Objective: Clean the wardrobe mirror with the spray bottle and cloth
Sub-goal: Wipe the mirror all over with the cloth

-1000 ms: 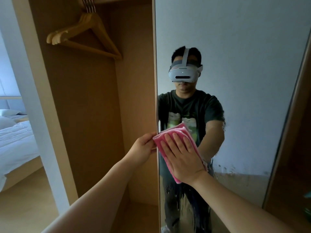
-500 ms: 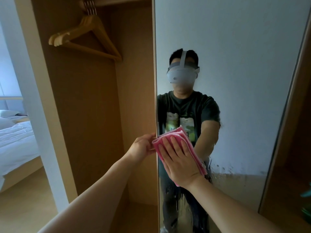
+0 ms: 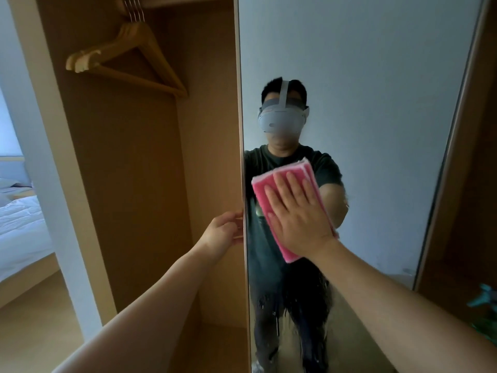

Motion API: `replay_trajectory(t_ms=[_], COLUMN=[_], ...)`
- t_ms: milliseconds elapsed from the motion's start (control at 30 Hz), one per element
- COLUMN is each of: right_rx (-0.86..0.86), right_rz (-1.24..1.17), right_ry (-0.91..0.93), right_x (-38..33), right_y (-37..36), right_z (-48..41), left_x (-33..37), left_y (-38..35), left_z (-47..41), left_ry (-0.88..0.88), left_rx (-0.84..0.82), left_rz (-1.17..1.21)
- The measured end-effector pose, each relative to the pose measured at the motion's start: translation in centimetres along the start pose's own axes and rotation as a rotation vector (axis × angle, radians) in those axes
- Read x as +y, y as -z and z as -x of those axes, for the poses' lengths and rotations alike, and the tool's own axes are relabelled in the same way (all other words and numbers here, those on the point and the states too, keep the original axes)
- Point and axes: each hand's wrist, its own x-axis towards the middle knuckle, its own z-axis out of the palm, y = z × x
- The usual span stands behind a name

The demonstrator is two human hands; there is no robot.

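Observation:
The tall wardrobe mirror (image 3: 376, 109) fills the right half of the view on an open door. My right hand (image 3: 297, 214) lies flat with straight fingers on a folded pink cloth (image 3: 265, 191), pressing it against the glass at chest height. My left hand (image 3: 222, 232) grips the mirror door's left edge, its fingers curled round it. Wet streaks and droplets show low on the glass. A teal spray bottle (image 3: 484, 298) is partly visible at the far right edge.
The open wardrobe compartment (image 3: 129, 184) to the left holds several wooden hangers (image 3: 126, 57) on a rail. A white bed (image 3: 18, 227) lies beyond a white door frame at far left. A dark wooden panel (image 3: 473, 184) borders the mirror on the right.
My right hand has slid the pink cloth up and to the right across the glass. My left hand stays on the door edge.

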Motion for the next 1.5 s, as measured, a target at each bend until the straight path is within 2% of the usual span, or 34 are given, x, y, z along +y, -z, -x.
replay_trajectory(t_ms=[133,333,867,1167,1500], right_rx=[0.031,0.058,0.053,-0.051,-0.083], right_rz=[-0.006,0.029,0.028,-0.009,-0.01], right_ry=[-0.058,-0.026,-0.095,-0.047,-0.059], right_x=[3.7,6.0,4.4,0.9,0.7], right_y=[1.5,2.6,0.7,-1.0,-0.6], right_z=[-3.1,-4.3,1.5,10.4,11.3], left_x=[0.0,-0.4,-2.4,-3.0,-2.9], left_y=[-0.1,0.0,-0.1,-0.1,-0.3], left_z=[0.1,-0.1,-1.3,-1.8,-1.5], left_ry=[-0.048,-0.091,-0.156,-0.176,-0.183], left_rx=[0.013,0.058,0.197,0.24,0.245], left_rz=[-0.057,-0.163,-0.399,-0.455,-0.466])
